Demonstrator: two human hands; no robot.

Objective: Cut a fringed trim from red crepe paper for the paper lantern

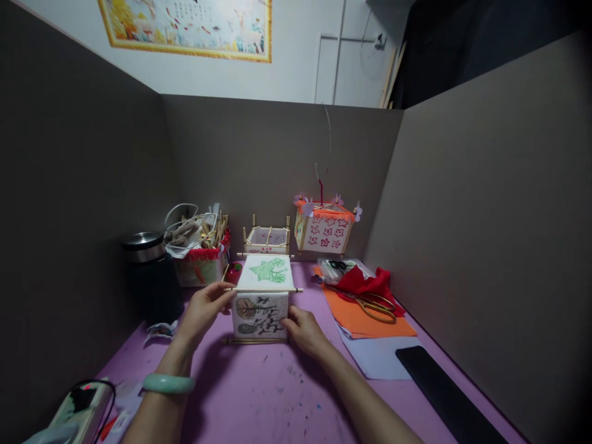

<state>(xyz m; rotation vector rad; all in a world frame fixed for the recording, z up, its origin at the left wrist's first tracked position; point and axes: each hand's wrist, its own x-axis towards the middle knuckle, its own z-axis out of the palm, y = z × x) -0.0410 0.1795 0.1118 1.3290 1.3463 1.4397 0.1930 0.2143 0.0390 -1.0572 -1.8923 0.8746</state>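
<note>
Between my hands is a handmade lantern (261, 316) with white panels on a frame of thin wooden sticks. Its upper panel carries a green drawing, and the front one shows dark plant-like shapes and a brown round figure. My left hand (208, 311) pinches the left end of the stick between these two panels. On the other side, my right hand (306, 330) grips the right edge of the front panel, its thumb in front and the other fingers partly hidden. Behind it stands an open stick frame (267, 237) with pale panels.
A finished-looking lantern (329, 231) with red stars hangs at the back right. Gold-handled scissors (377, 307) and red cloth (365, 282) lie on orange sheets (356, 320). At left are a dark thermos (150, 277), a box of sticks (198, 265) and a power strip (86, 407). Grey partitions (277, 154) enclose the purple table (259, 394).
</note>
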